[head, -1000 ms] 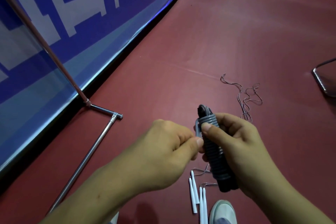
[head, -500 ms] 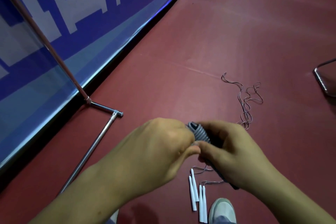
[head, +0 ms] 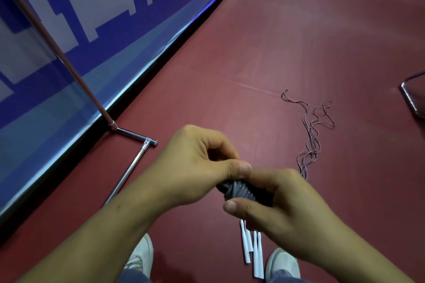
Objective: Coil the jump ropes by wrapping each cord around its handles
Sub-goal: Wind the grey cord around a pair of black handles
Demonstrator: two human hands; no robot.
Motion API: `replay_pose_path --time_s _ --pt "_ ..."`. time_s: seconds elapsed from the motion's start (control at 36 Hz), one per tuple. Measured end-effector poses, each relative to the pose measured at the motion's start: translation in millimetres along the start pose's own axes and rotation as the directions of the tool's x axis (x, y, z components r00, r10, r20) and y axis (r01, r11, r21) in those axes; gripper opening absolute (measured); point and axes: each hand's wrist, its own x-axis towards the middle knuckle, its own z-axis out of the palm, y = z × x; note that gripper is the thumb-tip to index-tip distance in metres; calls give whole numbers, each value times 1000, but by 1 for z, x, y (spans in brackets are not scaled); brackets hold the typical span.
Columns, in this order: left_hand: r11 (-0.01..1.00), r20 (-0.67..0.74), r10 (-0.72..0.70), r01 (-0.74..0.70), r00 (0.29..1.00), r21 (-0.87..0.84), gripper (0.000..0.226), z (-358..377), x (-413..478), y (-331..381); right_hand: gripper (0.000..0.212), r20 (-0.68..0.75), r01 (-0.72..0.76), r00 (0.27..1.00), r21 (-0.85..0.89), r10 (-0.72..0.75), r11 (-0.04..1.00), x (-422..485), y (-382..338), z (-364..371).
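Observation:
A dark grey jump rope [head: 239, 192], its cord wound in tight turns round the handles, sits between both hands at centre frame. My right hand [head: 282, 209] grips the bundle, thumb across its near side, and hides most of it. My left hand [head: 197, 167] pinches the bundle's upper end with thumb and curled fingers. On the red floor below lie several white handles [head: 253, 249] of other ropes, and their thin grey cords [head: 312, 135] trail in a loose tangle up to the right.
A chrome stand foot [head: 128, 172] and its slanted pole [head: 76, 76] lie at left beside a blue-and-white banner wall [head: 92, 18]. A metal frame corner [head: 411, 96] pokes in at the right edge. My two white shoes [head: 282, 264] stand at the bottom.
The wound rope has dropped from upright to nearly level and lower in view. My left hand moved over its top end, and my right hand now covers more of the bundle.

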Motion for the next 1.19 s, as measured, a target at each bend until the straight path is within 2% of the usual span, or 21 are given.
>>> replay_pose_path --time_s 0.08,0.25,0.33,0.42,0.5,0.61,0.72,0.83,0.92,1.0,1.08,1.19 --pt "999 16 -21 22 1000 -38 15 3 0 0 10 -13 -56 998 103 58 993 -2 -1 -1" --pt "992 88 -64 73 994 -102 10 0 -3 -5 16 15 -127 992 109 126 986 -2 0 -3" --pt "994 79 -36 44 996 -95 6 -2 -4 -6 7 12 -161 987 128 161 979 1 1 -6" --pt "991 53 18 -11 998 -137 17 -4 -6 -5 10 1 -181 983 134 182 974 2 2 -9" --pt "994 51 98 -95 994 -52 21 -7 -7 -6 12 17 -206 978 161 206 965 2 3 -11" --pt "963 125 203 -221 971 156 14 -11 -7 -11 18 64 -228 973 193 220 954 2 3 -13" --pt "920 197 262 -306 945 246 22 -14 -7 -11 19 136 -263 962 213 238 941 0 1 -18" --pt "864 196 292 -346 936 365 7 -13 -6 -10 23 150 -284 954 182 259 941 1 -1 -18" --pt "889 154 222 -265 963 373 7 -11 -7 -9 21 152 -270 956 115 252 956 2 0 -16" --pt "952 137 16 -57 990 300 21 -9 -8 -8 11 110 -227 968 -6 226 974 3 2 -16" --pt "973 167 -174 142 971 184 30 -5 -7 -11 23 29 -176 983 -136 181 975 3 2 -16" --pt "969 148 -237 223 960 102 28 0 -6 -15 35 68 -130 986 -251 152 959 1 3 -16"
